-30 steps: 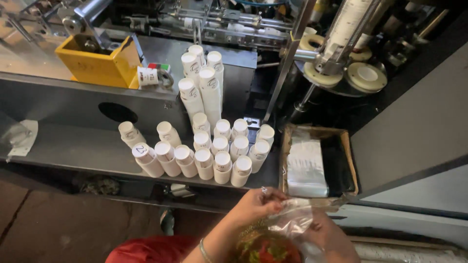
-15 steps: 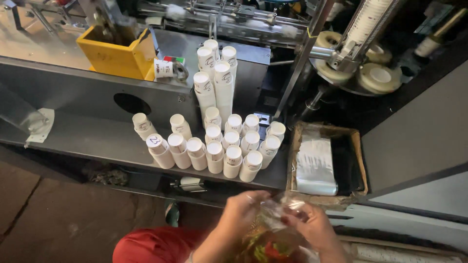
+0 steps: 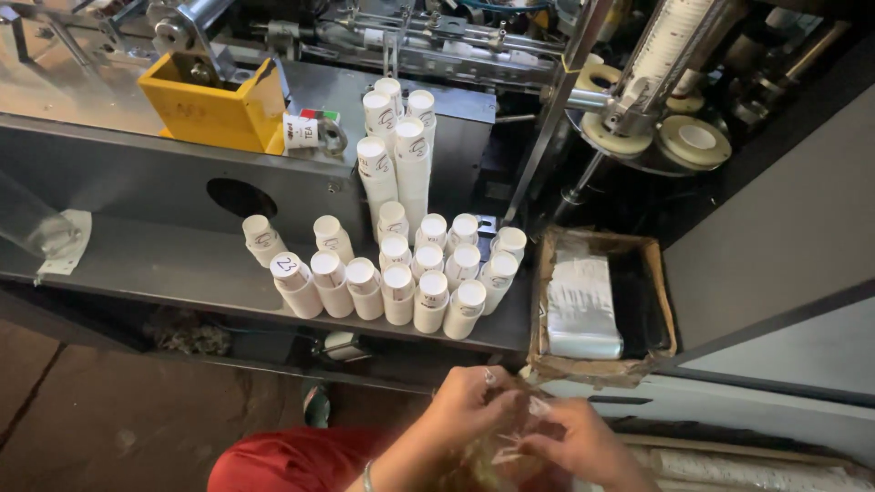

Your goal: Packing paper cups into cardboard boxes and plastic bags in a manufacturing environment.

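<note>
Both my hands work at the bottom of the view, over my lap. My left hand [image 3: 467, 405] and my right hand [image 3: 583, 440] pinch a crinkled clear plastic bag [image 3: 510, 439] between them; what is inside it is blurred. Just above my hands, several stacks of white paper cups [image 3: 401, 273] stand upside down on a grey metal shelf [image 3: 164, 264]. Taller cup stacks [image 3: 397, 146] rise behind them.
A cardboard box [image 3: 658, 301] with a pile of clear plastic bags [image 3: 581, 305] sits right of the cups. A yellow bin [image 3: 214, 109] stands on the machine at the back left. Machine parts and a tube of nested cups [image 3: 674, 46] fill the top right.
The view has shifted, so the shelf and cups sit further right in the frame. My hands have come closer together on the plastic bag and dropped lower.
</note>
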